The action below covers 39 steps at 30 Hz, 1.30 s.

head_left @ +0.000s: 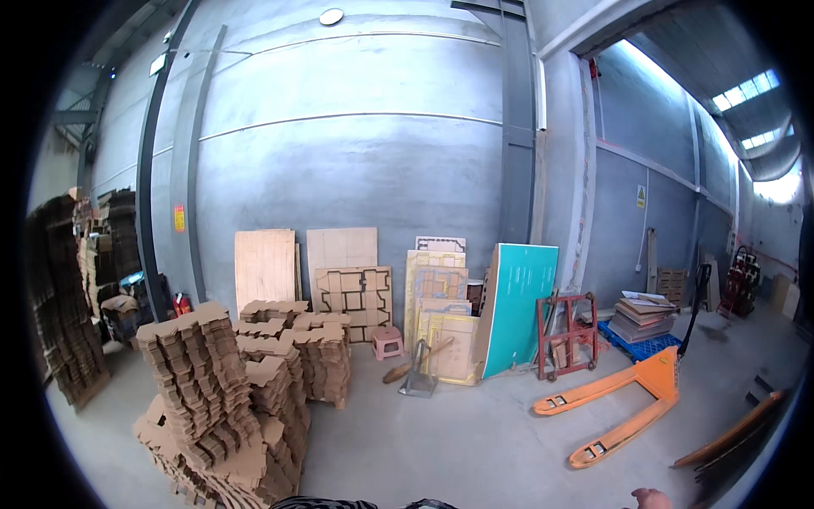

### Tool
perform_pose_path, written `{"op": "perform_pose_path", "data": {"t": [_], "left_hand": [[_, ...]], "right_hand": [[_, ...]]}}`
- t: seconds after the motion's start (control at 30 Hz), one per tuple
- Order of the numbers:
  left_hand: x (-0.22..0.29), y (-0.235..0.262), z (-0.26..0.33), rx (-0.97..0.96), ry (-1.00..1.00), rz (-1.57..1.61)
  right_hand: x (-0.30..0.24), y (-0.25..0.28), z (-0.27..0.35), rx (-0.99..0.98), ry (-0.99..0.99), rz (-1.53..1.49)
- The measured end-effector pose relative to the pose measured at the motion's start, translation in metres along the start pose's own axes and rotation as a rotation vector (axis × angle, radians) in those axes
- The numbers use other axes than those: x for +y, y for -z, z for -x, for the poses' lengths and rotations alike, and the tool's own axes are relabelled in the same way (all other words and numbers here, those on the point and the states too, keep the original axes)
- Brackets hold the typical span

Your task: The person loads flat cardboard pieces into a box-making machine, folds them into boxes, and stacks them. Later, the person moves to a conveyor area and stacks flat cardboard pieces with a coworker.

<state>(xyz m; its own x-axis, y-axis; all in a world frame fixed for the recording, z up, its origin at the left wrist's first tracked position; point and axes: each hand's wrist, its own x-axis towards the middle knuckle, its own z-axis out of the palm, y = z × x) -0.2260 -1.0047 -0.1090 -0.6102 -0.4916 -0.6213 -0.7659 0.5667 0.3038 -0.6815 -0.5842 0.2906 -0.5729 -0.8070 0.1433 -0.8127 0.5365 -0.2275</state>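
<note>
Only a small part of my right hand [651,499] shows at the lower edge, right of the middle. Most of its fingers are cut off, so I cannot tell whether it is open or closed. Nearest to it lies the orange pallet jack [661,382], its two forks pointing left and toward me. My left hand is out of view. Dark patterned clothing [326,503] shows at the bottom edge. Tall, uneven stacks of die-cut brown cardboard [199,373] stand at the left, and more cardboard stacks [326,360] rise just behind them.
Die-cutting boards [354,301] and a teal panel [521,305] lean along the grey wall. Before them are a pink stool [387,343], a dustpan [418,382] and a red metal frame [566,338]. A blue pallet [644,346] bears stacked sheets. Dark-edged boards [738,433] lie at right.
</note>
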Motion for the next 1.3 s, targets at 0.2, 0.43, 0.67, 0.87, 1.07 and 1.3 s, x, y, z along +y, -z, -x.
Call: {"op": "perform_pose_path", "data": {"t": [0.2,0.43,0.67,0.87,1.07,1.3], "left_hand": [[0.082,0.061,-0.086,0.016,-0.022,-0.076],[0.241,0.115,-0.232,-0.002,-0.253,-0.247],[0.505,0.175,-0.43,-0.185,-0.738,-0.456],[0.792,0.163,-0.513,-0.464,-0.87,-0.296],[0.992,0.037,-0.46,-0.761,-1.198,-0.615],[1.131,-0.101,-0.435,-1.113,-1.488,-0.992]], "right_hand": [[0.092,-0.047,-0.067,-0.157,0.034,-0.053],[0.216,-0.079,-0.079,-0.323,-0.216,-0.111],[0.335,-0.1,-0.044,-0.241,-0.722,0.06],[0.303,-0.041,0.039,-0.206,-1.469,0.159],[0.244,-0.046,0.11,-0.086,-2.252,-0.027],[0.344,-0.07,0.137,0.099,-2.324,-0.342]]}}
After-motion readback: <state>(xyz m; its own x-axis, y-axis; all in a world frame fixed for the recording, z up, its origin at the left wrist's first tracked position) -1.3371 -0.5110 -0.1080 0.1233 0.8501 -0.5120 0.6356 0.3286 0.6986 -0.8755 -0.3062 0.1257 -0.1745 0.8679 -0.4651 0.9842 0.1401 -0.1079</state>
